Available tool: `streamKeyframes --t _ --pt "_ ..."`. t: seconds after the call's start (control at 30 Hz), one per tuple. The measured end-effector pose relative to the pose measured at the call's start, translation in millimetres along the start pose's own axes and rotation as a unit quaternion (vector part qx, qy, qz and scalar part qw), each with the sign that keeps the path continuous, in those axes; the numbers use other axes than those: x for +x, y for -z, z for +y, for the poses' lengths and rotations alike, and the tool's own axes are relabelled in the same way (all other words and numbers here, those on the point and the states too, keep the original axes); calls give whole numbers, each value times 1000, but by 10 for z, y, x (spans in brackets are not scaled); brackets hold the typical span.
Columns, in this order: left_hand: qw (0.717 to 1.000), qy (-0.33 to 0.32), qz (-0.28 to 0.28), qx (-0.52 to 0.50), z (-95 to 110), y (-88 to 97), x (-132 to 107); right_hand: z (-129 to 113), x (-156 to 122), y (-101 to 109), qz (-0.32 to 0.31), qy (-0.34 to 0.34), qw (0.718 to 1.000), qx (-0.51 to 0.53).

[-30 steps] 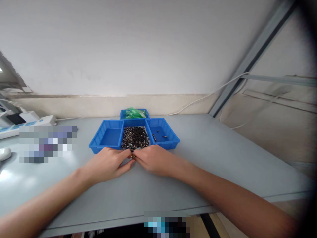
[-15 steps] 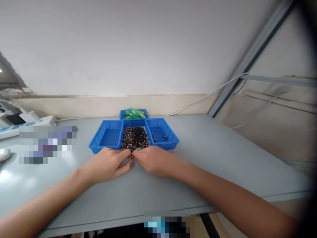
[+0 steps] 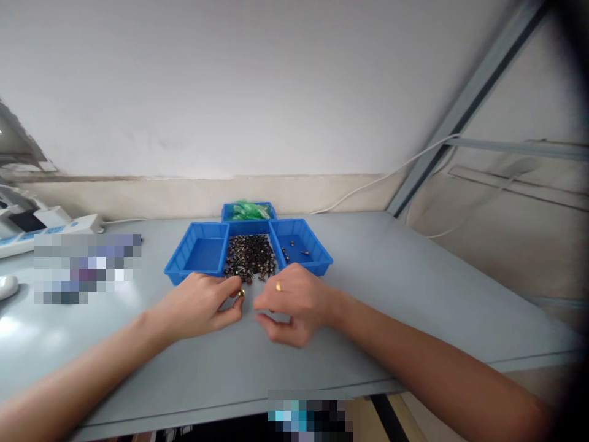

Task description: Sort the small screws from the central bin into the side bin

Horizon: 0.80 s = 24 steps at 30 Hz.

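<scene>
My left hand (image 3: pixel 202 305) rests on the grey table (image 3: pixel 391 294) just in front of the blue trays, thumb and forefinger pinched on a small brass part (image 3: pixel 240 293). My right hand (image 3: pixel 297 302) is lifted slightly beside it, fingers curled, with a second small brass piece (image 3: pixel 278 286) showing at its fingertips. Behind the hands, the middle blue tray (image 3: pixel 270 240) holds a heap of small dark metal parts (image 3: pixel 251 256). The left tray (image 3: pixel 202 255) looks empty. The right tray (image 3: pixel 304 250) holds a few loose parts.
A fourth blue tray (image 3: pixel 226 212) with green pieces sits behind the others. White devices (image 3: pixel 50 226) and a mouse (image 3: pixel 7 286) lie at the far left. A white cable (image 3: pixel 368 187) runs along the wall, and a grey metal strut (image 3: pixel 464 107) rises at the right.
My hands were pressed together over one small part; now the right hand has pulled back to the right and lifted, taking a brass piece, while the left keeps the other.
</scene>
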<state>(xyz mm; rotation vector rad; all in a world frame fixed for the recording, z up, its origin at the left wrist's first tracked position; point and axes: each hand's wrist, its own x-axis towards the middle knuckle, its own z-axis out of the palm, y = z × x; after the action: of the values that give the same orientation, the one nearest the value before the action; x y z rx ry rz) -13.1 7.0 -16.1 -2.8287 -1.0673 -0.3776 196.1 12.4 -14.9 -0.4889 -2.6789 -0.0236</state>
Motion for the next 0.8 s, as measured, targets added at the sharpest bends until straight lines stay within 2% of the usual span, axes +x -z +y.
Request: streamKeyframes --t 0.1,0.3,0.43,0.57,0.8 --pt "1000 3 1 13 3 0 4 7 -64 -4 -13 25 999 -36" --pt "1000 5 -13 5 -10 -9 -11 -12 51 0 6 -23 999 -24" --pt "1000 16 -20 2 -17 -16 -13 -25 140 -12 -47 -100 994 17" --pt "1000 17 -3 7 -14 -27 -14 -28 147 -38 -90 -151 984 6" --pt "999 23 -10 22 -5 -22 -4 14 147 -63 -116 -168 978 -51"
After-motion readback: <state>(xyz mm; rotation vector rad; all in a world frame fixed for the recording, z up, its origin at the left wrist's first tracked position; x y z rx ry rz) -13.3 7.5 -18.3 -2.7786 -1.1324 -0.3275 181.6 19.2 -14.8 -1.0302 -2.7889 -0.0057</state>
